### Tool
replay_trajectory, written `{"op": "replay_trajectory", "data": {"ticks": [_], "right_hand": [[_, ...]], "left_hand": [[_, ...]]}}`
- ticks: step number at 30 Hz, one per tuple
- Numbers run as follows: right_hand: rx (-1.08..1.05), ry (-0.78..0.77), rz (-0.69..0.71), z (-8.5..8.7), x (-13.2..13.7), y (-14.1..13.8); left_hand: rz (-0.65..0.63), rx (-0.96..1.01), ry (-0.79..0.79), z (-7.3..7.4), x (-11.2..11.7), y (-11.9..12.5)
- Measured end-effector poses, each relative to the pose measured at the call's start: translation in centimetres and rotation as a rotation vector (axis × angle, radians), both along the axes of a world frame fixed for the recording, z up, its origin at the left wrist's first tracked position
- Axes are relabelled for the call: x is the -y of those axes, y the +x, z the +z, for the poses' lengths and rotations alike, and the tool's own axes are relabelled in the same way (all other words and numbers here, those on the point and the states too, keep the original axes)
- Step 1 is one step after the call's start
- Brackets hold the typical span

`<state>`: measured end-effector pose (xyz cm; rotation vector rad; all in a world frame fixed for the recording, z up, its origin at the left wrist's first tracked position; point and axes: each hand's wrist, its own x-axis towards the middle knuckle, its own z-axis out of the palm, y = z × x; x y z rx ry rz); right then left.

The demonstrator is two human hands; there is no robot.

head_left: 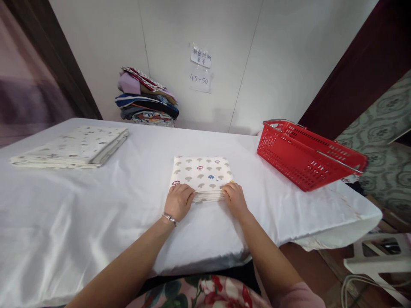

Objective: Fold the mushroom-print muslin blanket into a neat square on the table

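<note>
A folded white cloth with a mushroom print (201, 172) lies in the middle of the table covered in white sheeting (96, 205). My left hand (179, 201) grips its near left corner with the fingers curled over the folded edge. My right hand (233, 197) pinches the near right corner the same way. A bracelet sits on my left wrist.
A folded pale patterned cloth (73, 147) lies at the far left of the table. A red plastic basket (308, 154) stands at the right. A pile of folded colourful fabrics (146, 98) rests against the white wall. White plastic furniture (379, 261) is on the floor at the right.
</note>
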<state>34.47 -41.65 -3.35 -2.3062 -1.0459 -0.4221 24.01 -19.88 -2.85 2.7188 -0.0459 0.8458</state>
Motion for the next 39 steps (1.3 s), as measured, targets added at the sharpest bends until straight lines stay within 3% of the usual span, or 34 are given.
{"op": "replay_trajectory", "data": {"ticks": [9, 23, 39], "right_hand": [[-0.123, 0.185, 0.049, -0.5, 0.2, 0.6], [-0.178, 0.325, 0.085, -1.0, 0.0, 1.0], [-0.241, 0.377, 0.093, -1.1, 0.1, 1.1]], "left_hand": [[-0.001, -0.031, 0.001, 0.0, 0.0, -0.1], [-0.013, -0.045, -0.031, 0.2, -0.1, -0.1], [-0.011, -0.034, -0.045, 0.1, -0.1, -0.1]]}}
